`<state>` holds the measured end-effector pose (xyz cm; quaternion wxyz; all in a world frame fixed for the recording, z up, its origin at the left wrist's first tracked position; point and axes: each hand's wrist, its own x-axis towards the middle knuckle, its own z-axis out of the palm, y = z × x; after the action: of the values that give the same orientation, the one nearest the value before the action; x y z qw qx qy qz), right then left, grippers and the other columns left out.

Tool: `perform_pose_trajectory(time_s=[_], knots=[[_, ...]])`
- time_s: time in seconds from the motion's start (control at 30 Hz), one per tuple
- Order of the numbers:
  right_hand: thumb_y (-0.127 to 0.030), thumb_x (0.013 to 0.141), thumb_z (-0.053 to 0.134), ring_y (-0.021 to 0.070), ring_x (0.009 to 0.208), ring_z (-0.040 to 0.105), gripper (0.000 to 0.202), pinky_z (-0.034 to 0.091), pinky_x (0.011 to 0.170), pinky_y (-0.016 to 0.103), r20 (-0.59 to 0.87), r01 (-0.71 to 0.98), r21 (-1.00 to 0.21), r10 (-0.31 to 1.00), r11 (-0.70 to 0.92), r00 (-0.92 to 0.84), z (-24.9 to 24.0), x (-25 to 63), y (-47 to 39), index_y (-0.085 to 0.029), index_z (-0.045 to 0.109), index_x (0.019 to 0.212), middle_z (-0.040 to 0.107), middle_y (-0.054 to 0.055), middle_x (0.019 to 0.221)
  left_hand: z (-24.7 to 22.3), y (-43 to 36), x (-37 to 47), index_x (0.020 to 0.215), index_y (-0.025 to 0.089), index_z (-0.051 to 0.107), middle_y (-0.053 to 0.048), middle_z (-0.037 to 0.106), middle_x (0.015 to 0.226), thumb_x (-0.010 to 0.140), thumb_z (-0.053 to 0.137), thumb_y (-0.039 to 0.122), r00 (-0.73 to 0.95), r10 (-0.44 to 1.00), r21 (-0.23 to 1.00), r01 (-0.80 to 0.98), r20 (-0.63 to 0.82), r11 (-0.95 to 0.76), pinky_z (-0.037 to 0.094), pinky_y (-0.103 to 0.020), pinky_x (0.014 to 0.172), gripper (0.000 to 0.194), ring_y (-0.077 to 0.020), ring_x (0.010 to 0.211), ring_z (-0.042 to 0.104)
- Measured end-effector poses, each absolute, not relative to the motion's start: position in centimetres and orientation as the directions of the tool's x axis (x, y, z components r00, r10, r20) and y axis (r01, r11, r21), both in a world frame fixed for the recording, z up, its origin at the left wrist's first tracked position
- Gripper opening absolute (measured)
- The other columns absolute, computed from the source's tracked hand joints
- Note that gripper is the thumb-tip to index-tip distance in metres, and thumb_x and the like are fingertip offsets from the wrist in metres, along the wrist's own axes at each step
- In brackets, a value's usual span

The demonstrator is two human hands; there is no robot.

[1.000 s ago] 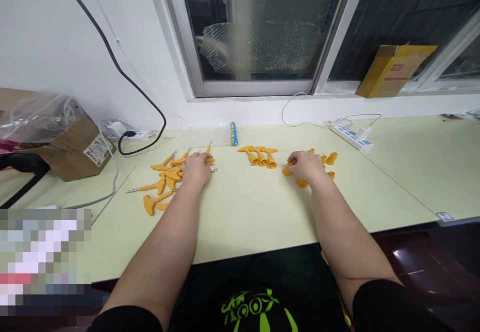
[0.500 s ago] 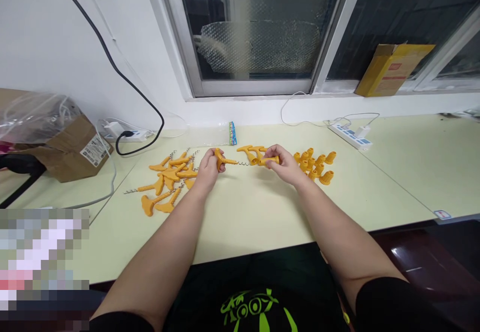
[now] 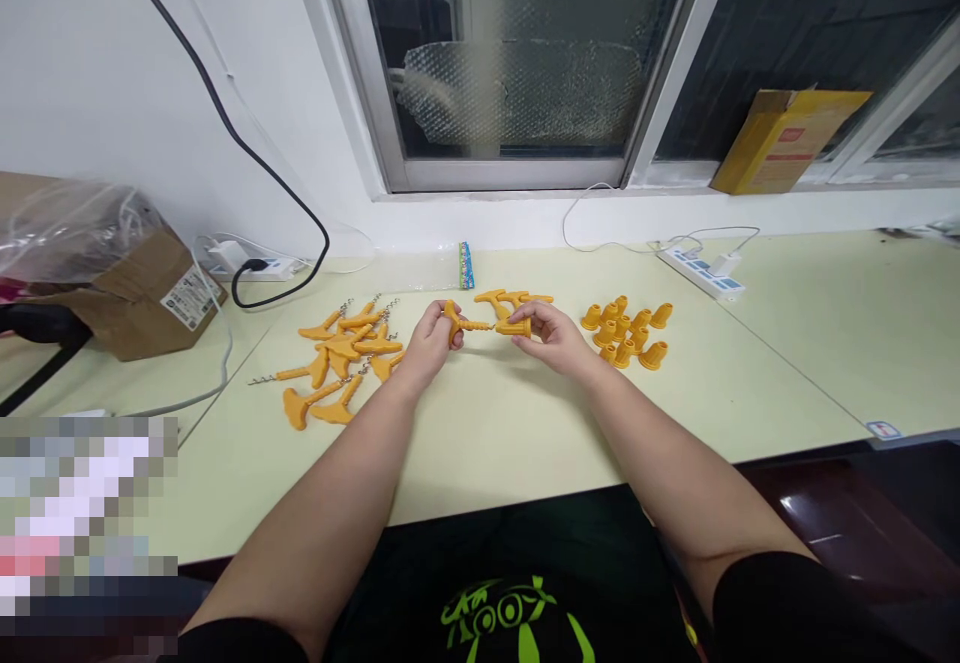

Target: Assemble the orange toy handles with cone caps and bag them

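My left hand (image 3: 433, 340) is closed on the handle of a yellow corkscrew (image 3: 472, 325), its shaft pointing right. In my right hand (image 3: 553, 338), closed fingers grip a yellow ribbed sleeve (image 3: 514, 327), its narrow end toward the corkscrew. The corkscrew's tip meets that end, and most of the metal spiral is hidden. Left of my hands lies a loose pile of yellow corkscrews (image 3: 345, 345) with bare metal spirals. Several yellow sleeves (image 3: 622, 327) stand grouped to the right. Behind my hands lie a few more yellow T-handled pieces (image 3: 513, 300), partly covered by my right hand.
A clear plastic bag with a blue printed end (image 3: 466, 265) lies near the wall. Power strips (image 3: 701, 271) with cables sit at the back. An opened cardboard box (image 3: 142, 293) stands at the left, and a yellow box (image 3: 791, 141) leans on the window sill.
My right hand has moved left with the sleeve, up to the corkscrew. My left hand has shifted slightly right, and the metal spiral that showed between them is now mostly covered.
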<state>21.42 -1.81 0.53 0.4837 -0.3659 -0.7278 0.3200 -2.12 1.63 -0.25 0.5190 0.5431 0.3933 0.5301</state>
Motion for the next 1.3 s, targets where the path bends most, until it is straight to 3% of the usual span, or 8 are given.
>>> perform_pose_trajectory(time_s=[0.2,0.33,0.5,0.7,0.9,1.07,1.2,1.3], knots=[[-0.036,0.087,0.069,0.0236,0.106,0.066,0.022,0.053,0.093,0.039,0.452,0.313,-0.799,0.856,0.513,-0.25,0.7,21.1,-2.0,-0.024,0.069,0.105,0.07,0.007,0.113,0.6,-0.2,-1.0,0.099,0.023,0.049,0.001,0.066,0.089,0.078,0.076,0.035,0.273,0.953,0.991,-0.078,0.128,-0.111,0.041,-0.023,0.057,0.036,-0.0084,0.059,0.053],[-0.044,0.084,0.075,0.0174,0.073,0.067,0.033,0.054,0.072,0.033,0.23,0.166,-0.946,0.935,0.28,-0.271,0.6,21.3,-1.8,-0.021,0.068,0.107,0.071,0.003,0.087,1.0,-0.8,-1.1,0.092,0.022,0.045,-0.004,0.072,0.098,0.076,0.083,0.037,0.331,0.906,0.963,-0.03,0.263,-0.269,0.051,-0.028,0.078,0.044,-0.0156,0.087,0.068],[-0.048,0.081,0.078,0.0098,0.055,0.057,0.034,0.05,0.054,0.024,-0.027,-0.051,-0.997,0.921,-0.051,-0.388,0.9,20.9,-1.9,-0.019,0.067,0.092,0.07,0.002,0.078,1.0,-0.7,-1.4,0.087,0.022,0.039,-0.009,0.076,0.103,0.076,0.085,0.036,0.391,0.877,0.958,-0.054,0.278,-0.28,0.054,-0.034,0.084,0.049,-0.0194,0.091,0.073],[-0.036,0.089,0.072,0.0034,0.04,0.037,0.021,0.032,0.035,0.013,-0.343,-0.183,-0.864,0.815,-0.469,-0.467,2.0,20.7,-2.2,-0.018,0.061,0.088,0.06,-0.002,0.063,0.9,-1.0,-1.5,0.085,0.022,0.04,-0.007,0.076,0.097,0.077,0.086,0.035,0.408,0.857,0.942,-0.02,0.314,-0.335,0.053,-0.03,0.077,0.048,-0.017,0.084,0.07],[-0.03,0.1,0.05,0.0012,0.035,0.023,0.018,0.02,0.032,0.01,-0.47,-0.159,-0.709,0.628,-0.687,-0.62,2.0,21.1,-1.6,-0.016,0.055,0.089,0.048,-0.007,0.056,1.6,-1.6,-2.1,0.087,0.021,0.055,-0.005,0.075,0.093,0.079,0.084,0.04,0.427,0.803,0.833,0.176,0.416,-0.525,0.052,-0.03,0.075,0.036,-0.0175,0.082,0.068],[-0.042,0.093,0.063,0.0056,0.041,0.037,0.024,0.034,0.04,0.016,-0.275,-0.206,-0.882,0.817,-0.425,-0.507,1.4,20.5,-1.9,-0.022,0.049,0.091,0.053,-0.006,0.061,1.5,-0.6,-2.6,0.09,0.022,0.064,-0.003,0.072,0.093,0.08,0.082,0.043,0.363,0.74,0.603,0.43,0.567,-0.673,0.05,-0.035,0.087,0.029,-0.0201,0.089,0.066],[-0.046,0.083,0.074,0.0116,0.057,0.053,0.038,0.045,0.055,0.023,-0.007,-0.083,-0.996,0.958,-0.032,-0.285,0.2,19.6,-2.0,-0.026,0.043,0.093,0.059,-0.006,0.07,-0.2,1.0,-2.9,0.113,0.022,0.059,-0.007,0.066,0.118,0.084,0.073,0.034,0.202,0.816,0.617,0.564,0.542,-0.549,0.051,-0.038,0.093,0.035,-0.0249,0.114,0.062],[-0.041,0.078,0.078,0.0122,0.055,0.049,0.04,0.042,0.055,0.025,0.056,0.121,-0.989,0.974,0.085,-0.221,-1.3,18.9,-1.6,-0.027,0.044,0.093,0.051,-0.008,0.066,-1.4,1.8,-3.0,0.112,0.021,0.059,-0.009,0.061,0.12,0.082,0.07,0.029,0.131,0.882,0.674,0.597,0.453,-0.435,0.055,-0.034,0.08,0.033,-0.0226,0.104,0.064]])
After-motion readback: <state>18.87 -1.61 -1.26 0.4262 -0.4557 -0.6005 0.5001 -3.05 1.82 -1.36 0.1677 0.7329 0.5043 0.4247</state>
